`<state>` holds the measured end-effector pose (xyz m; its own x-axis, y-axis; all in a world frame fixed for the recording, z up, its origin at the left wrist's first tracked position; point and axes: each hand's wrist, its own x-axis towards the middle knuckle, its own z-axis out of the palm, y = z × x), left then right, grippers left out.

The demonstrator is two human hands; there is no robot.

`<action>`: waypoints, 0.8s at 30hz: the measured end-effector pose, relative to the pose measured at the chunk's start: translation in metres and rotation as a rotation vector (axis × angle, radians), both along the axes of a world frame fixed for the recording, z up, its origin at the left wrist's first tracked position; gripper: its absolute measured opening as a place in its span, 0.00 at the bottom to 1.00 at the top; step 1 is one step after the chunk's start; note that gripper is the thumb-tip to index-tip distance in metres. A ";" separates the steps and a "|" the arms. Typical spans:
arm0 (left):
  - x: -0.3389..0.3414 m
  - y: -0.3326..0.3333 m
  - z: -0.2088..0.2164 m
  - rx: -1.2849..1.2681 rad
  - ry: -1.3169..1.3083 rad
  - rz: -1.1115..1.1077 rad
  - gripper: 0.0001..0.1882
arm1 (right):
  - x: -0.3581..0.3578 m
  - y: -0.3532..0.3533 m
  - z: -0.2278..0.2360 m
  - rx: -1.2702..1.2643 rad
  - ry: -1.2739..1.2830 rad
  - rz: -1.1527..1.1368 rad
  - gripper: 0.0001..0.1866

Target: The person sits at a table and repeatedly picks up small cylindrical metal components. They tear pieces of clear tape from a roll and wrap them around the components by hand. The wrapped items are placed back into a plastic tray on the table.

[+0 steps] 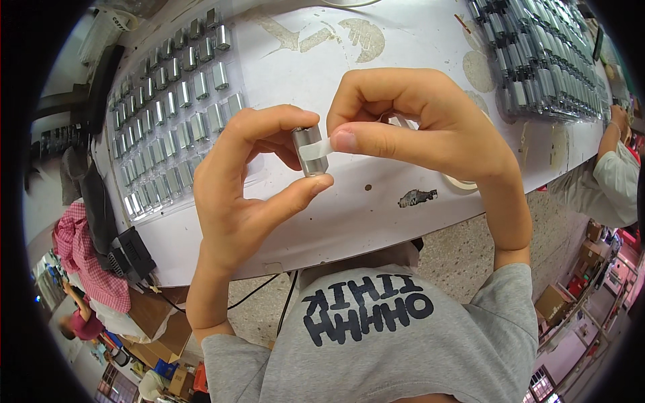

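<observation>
In the head view, the person's two hands are apart, joined only by the small work between them above a white table (363, 225). The left hand (232, 176) is clamped on a shiny metal cylinder (314, 166), its forefinger at the upper end and its thumb at the lower end. The cylinder is near the middle of the view, held off the tabletop and tilted slightly. A short white strip (312, 150) lies across its side. The right hand (423, 127) pinches the strip's other end at the thumb tip, just beside the cylinder; its remaining fingers are curled, and what lies within that curl is too hidden to tell.

To the left of the hands, many silvery metal pieces (184, 133) stand in rows in a clear tray (181, 206). At the upper right is a layered stack (551, 64) of similar pieces. A cream-coloured ring (462, 185) lies on the table, partly covered by the right wrist, and a dark patch (417, 197) marks the surface near it. A black boxy device (132, 255) sits at the table's left edge, near a red-and-white checked cloth (84, 248). Another person (618, 188) is at the right rim, well apart from the cylinder.
</observation>
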<state>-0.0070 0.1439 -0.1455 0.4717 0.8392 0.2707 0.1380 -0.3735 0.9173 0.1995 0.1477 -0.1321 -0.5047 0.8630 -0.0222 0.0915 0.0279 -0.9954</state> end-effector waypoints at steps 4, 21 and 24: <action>0.000 -0.001 -0.002 -0.032 -0.064 -0.013 0.25 | -0.002 -0.002 0.002 -0.040 0.023 -0.027 0.09; 0.000 -0.006 -0.015 -0.105 -0.394 -0.105 0.32 | -0.010 -0.004 0.002 -0.240 0.177 0.063 0.09; -0.002 -0.006 -0.019 -0.076 -0.367 -0.058 0.34 | -0.012 -0.003 0.000 -0.255 0.150 0.095 0.10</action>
<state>-0.0088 0.1376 -0.1648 0.4024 0.8379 0.3689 -0.2247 -0.3003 0.9270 0.1878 0.1446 -0.1318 -0.5969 0.7880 -0.1509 -0.0484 -0.2231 -0.9736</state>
